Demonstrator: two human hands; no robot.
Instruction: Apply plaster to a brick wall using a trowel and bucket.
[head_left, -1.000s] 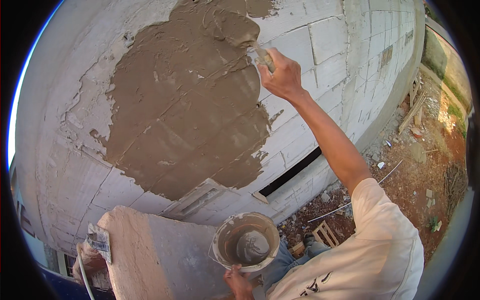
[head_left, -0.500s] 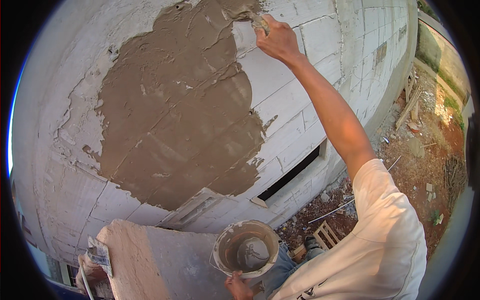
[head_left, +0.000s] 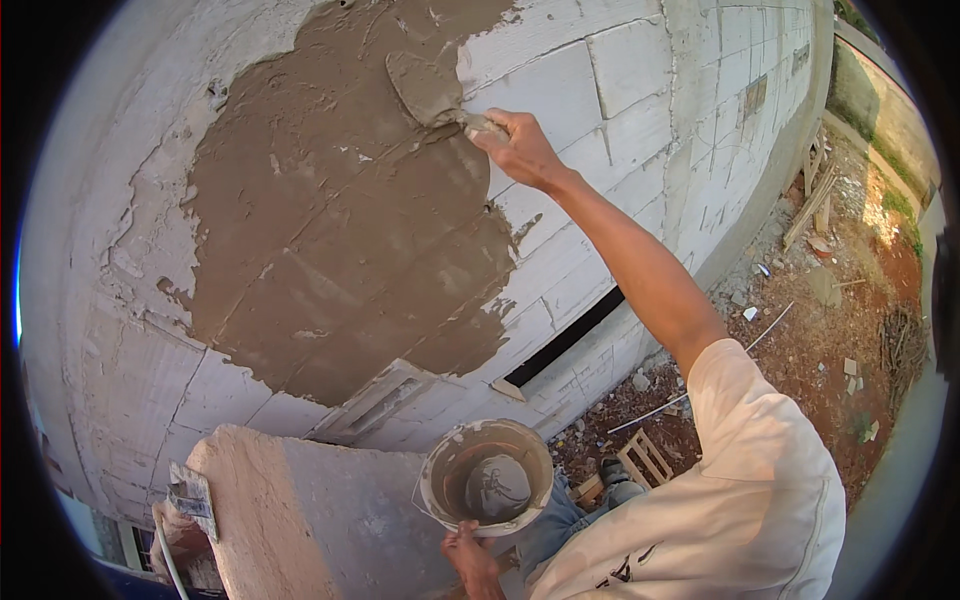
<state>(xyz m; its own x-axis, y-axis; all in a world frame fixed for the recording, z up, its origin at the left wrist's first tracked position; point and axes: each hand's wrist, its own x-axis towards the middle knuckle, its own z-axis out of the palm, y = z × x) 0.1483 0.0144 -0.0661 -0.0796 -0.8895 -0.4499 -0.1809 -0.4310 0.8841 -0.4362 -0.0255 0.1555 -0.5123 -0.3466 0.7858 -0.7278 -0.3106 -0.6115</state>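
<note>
The right hand [head_left: 520, 150] had its fingers wrapped around the handle of the trowel [head_left: 425, 88], whose blade lay just beyond them, up and to the left, against the wet mortar [head_left: 330, 230]. The trowel was probably light and stiff, its smeared handle likely a little slippery; the handle, clear of the blade, looked the place to hold. The left hand [head_left: 472, 555] gripped the near rim of the bucket [head_left: 448, 475], which stood just above those fingers, with more mortar inside. That mortar looked soft and would have weighed the bucket down; the rim seemed a sound hold. Right of the left fingers, the shirt [head_left: 720, 490] bore dark lettering, partly lost in folds. No label could be made out on trowel or bucket.
</note>
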